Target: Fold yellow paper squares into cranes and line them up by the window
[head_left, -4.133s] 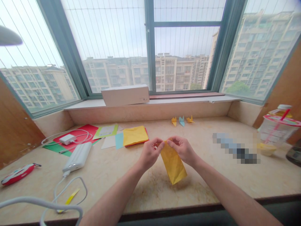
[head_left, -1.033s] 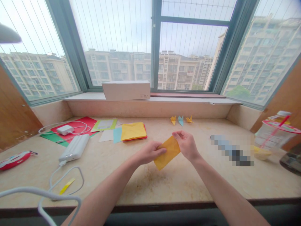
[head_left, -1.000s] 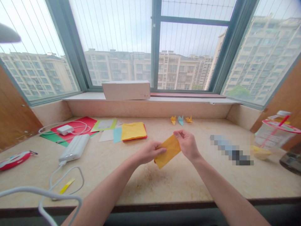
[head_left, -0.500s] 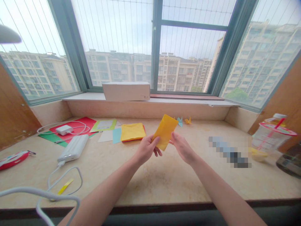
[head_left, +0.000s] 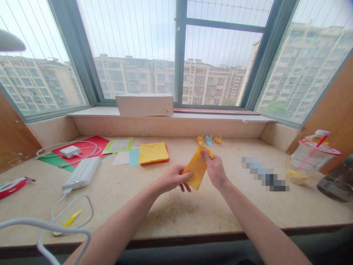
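Here's the folded yellow paper (head_left: 195,171) right at the centre, tilted, apparently up off the counter (head_left: 165,222), between two busy hands. The left hand (head_left: 177,178) pinches its left edge, thumb across the front, other fingers curled below and partly behind. The right hand (head_left: 216,168) grips the far right part, thumb pressed flat near the top; its fingertips behind are hidden. And the danger? With no firm surface visibly backing the sheet, a crease pressed here could drift crooked if the two grips pull unevenly. Too hard a tug from the right thumb could wrinkle or tear that far corner; too loose a left pinch could let the layers slide apart. Beyond, on the far side, three small folded birds (head_left: 209,140) look well clear of the fingers, so knocking them seems unlikely.
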Motion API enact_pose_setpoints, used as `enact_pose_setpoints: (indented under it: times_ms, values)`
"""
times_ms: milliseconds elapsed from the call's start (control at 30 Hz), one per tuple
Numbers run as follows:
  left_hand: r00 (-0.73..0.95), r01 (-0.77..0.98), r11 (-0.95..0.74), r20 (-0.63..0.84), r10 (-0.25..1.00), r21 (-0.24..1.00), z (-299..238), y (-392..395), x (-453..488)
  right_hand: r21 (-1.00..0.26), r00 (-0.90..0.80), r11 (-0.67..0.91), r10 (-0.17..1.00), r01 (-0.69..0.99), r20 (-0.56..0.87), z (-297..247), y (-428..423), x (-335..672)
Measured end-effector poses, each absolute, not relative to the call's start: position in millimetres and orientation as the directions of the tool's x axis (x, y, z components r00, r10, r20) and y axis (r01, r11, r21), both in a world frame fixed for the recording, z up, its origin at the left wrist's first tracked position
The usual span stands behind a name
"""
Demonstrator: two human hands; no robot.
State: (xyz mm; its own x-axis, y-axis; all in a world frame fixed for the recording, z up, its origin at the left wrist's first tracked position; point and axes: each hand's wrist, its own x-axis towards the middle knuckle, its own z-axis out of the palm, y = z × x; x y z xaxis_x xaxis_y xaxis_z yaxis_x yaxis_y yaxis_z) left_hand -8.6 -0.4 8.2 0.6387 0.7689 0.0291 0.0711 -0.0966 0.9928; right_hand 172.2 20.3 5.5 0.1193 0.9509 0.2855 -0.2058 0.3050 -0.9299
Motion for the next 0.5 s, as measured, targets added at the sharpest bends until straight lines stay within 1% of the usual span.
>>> enact_pose_setpoints:
  times_ms: [67, 167, 200, 267, 367, 433, 500]
  values:
    - [0.605, 0.069, -0.11, 0.046, 0.795, 0.992, 8.3, -0.3, -8.8, -0.926, 0.083, 0.312, 0.95, -0.213, 0.301, 5.6, 18.7, 170.5]
    - [0.402, 0.02, -0.192, 0.168, 0.9, 0.981, 6.9, 2.9, -6.8, -0.924, -0.059, 0.286, 0.949, -0.254, 0.31, 4.9, 17.9, 168.6]
    - [0.334, 0.008, -0.224, 0.208, 0.919, 0.975, 6.3, 4.2, -6.2, -0.932, -0.122, 0.268, 0.945, -0.243, 0.303, 4.3, 17.9, 167.8]
    - [0.254, 0.001, -0.271, 0.262, 0.931, 0.962, 5.5, 6.0, -5.7, -0.951, -0.213, 0.254, 0.934, -0.176, 0.288, 2.5, 18.0, 165.8]
    - [0.223, 0.024, -0.299, 0.287, 0.932, 0.954, 4.9, 5.6, -6.6, -0.955, -0.215, 0.285, 0.931, -0.083, 0.296, 0.2, 18.9, 163.6]
    - [0.243, 0.056, -0.295, 0.273, 0.931, 0.954, 5.0, 4.5, -8.0, -0.955, -0.182, 0.29, 0.937, -0.062, 0.296, -0.5, 19.9, 164.6]
    - [0.258, 0.08, -0.293, 0.264, 0.929, 0.953, 5.2, 4.3, -9.7, -0.958, -0.193, 0.284, 0.938, -0.042, 0.287, -1.0, 20.7, 167.5]
